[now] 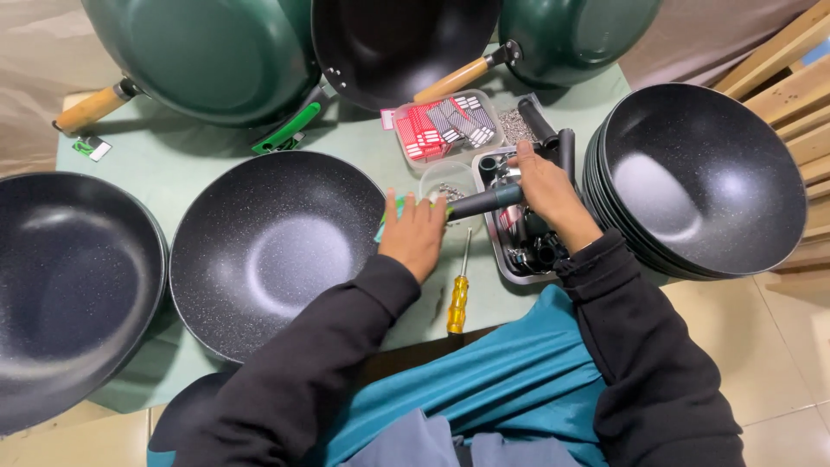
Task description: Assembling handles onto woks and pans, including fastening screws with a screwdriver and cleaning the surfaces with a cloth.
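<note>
My right hand (546, 188) grips a black pan handle (481, 202) above a metal tray (500, 258) filled with more black handles. The handle's free end points left toward my left hand (416, 233). That hand lies flat, fingers spread, at the right rim of a black speckled wok (275, 249) with no handle, touching a small clear tub of screws (450, 183) and a green tag. A yellow-handled screwdriver (459, 298) rests on the green cloth just below my left hand.
A stack of handle-less black woks (702, 177) stands at the right. Another black wok (73, 290) sits at far left. Green woks with wooden handles (207, 56) lean at the back. A clear box of red and grey tags (443, 125) lies behind the tray.
</note>
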